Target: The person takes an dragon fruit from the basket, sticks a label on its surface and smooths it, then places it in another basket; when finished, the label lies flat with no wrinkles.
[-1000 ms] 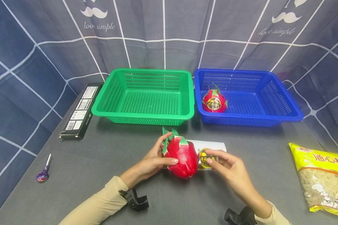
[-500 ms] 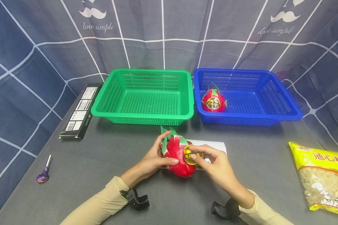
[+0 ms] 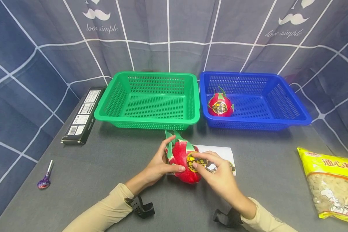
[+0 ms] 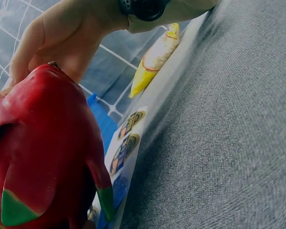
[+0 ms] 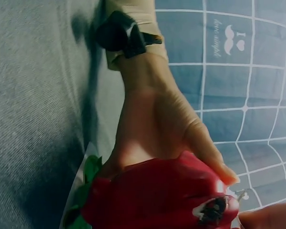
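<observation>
A red dragon fruit with green leaf tips is held in my left hand, fingers behind it and thumb across its front. On its right side is a round black-and-gold sticker. My right hand has its thumb and index finger at this sticker's right edge, pinching it against the skin. Behind the fruit lies a white sticker sheet, partly covered by fruit and right hand. The left wrist view shows more round stickers on the sheet. In the right wrist view, the dragon fruit shows its dark stem end.
An empty green basket stands behind the hands. Right of it, a blue basket holds another dragon fruit with a sticker. A black box and a lollipop lie left, a yellow pasta bag right.
My right hand has moved left from over the sheet, bringing the sticker onto the dragon fruit's right side. My left hand keeps hold of the fruit with little movement.
</observation>
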Tool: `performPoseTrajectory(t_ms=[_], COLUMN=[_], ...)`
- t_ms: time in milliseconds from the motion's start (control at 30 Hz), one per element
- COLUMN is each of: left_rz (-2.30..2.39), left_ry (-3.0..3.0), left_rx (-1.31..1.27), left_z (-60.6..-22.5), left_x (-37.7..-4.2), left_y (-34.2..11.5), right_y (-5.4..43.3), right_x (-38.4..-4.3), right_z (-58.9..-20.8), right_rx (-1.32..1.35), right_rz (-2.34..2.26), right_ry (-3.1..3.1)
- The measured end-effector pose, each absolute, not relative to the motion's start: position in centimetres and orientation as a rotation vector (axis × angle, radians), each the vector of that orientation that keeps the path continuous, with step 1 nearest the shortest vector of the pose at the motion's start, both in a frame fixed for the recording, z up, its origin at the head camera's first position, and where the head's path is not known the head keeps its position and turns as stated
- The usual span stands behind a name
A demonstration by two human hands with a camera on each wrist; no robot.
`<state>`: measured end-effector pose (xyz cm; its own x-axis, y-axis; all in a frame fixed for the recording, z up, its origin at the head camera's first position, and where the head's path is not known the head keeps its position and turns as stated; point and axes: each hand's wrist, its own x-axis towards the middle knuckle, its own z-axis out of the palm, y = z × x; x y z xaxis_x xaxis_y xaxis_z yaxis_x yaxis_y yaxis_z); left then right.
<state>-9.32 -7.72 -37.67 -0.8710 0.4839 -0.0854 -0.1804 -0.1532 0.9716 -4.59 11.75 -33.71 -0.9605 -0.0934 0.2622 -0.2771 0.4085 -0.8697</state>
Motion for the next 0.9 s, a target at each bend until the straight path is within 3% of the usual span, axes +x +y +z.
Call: performPoseTrajectory(t_ms=[900], left_rz=[2.066], left_ry=[1.838], left_rx=[0.364], left_z=[-38.01], left_x=[-8.99], left_y=[-7.42], right_y=[11.91], right_x=[-4.42], right_z=[-33.85], right_rx=[0.541], right_rz=[0.697], right_ry=[-2.497])
